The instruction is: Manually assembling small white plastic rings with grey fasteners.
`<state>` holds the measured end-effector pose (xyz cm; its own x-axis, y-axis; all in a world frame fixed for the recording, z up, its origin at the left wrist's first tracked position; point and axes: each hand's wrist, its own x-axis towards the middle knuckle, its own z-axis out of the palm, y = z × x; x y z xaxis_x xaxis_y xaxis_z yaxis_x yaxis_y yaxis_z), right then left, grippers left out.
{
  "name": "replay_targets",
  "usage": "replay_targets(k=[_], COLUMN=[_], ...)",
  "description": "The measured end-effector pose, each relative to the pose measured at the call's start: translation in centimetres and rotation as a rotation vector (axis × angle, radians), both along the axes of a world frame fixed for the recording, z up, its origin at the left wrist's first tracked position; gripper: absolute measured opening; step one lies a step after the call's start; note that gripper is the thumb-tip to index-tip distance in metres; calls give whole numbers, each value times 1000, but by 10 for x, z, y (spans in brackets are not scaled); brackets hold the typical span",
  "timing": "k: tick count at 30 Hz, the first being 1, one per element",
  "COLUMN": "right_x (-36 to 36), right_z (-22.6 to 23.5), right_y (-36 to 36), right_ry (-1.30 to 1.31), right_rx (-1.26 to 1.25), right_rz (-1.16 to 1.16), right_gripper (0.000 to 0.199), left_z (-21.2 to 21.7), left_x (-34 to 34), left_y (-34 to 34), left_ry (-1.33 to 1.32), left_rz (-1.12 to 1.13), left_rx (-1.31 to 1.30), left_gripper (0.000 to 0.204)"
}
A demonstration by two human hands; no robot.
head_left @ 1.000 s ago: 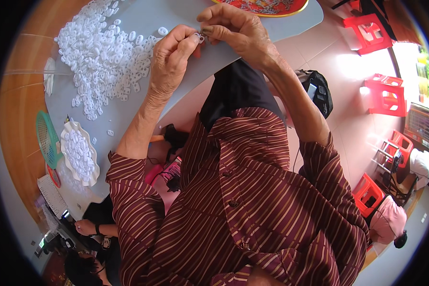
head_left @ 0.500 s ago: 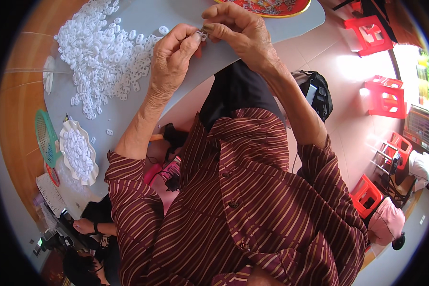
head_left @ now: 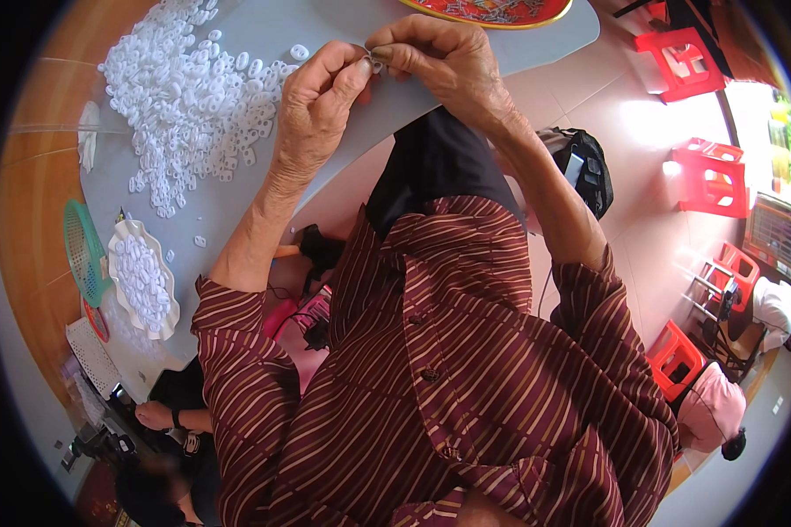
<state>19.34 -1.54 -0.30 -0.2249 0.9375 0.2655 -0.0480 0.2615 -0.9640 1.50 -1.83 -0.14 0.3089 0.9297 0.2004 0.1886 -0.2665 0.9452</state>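
Above the table's near edge, my two hands meet fingertip to fingertip. My left hand (head_left: 316,110) is closed in a pinch on a small white plastic piece (head_left: 377,67), mostly hidden by the fingers. My right hand (head_left: 448,70) is also pinched, thumb and forefinger pressed together against that piece; what sits between them is too small to make out. To the left of my hands spreads a big heap of small white plastic pieces (head_left: 185,105). Beyond my right hand lies a red tray with a yellow rim (head_left: 501,24), holding many small grey metal pieces.
On the left of the grey table (head_left: 228,206) are a white scalloped dish (head_left: 174,307) of white pieces and a green basket (head_left: 81,250). Another person's hand (head_left: 154,415) shows at lower left. Red stools (head_left: 681,66) and a black bag (head_left: 589,171) are on the right.
My right hand's fingers have closed in toward the left fingertips; the forefinger has come down over the piece. My left hand has barely moved.
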Motion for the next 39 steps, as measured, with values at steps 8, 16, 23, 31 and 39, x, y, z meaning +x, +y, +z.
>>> replay_targets(k=[8,16,23,31,39], right_x=[-2,0,2,-3,-3], right_z=[7,8,20,18,20], right_y=[4,10,3,1,2], right_ry=[-255,-146,-137,-224,-225], right_rx=[144,-89,-96,64,-33], right_rz=[-105,-20,-9,-111,-88], right_gripper=[25,27,28,26,26], left_z=[-4,-5,-3,1,-4], left_x=[1,-1,2,3,0], left_y=[1,2,-1,-3,-1], left_ry=[-54,-69,-53,-36,-57], left_rz=[-32,-40,-38,-70,-58], left_rx=[101,67,71,56,41], left_gripper=[16,17,16,13,14])
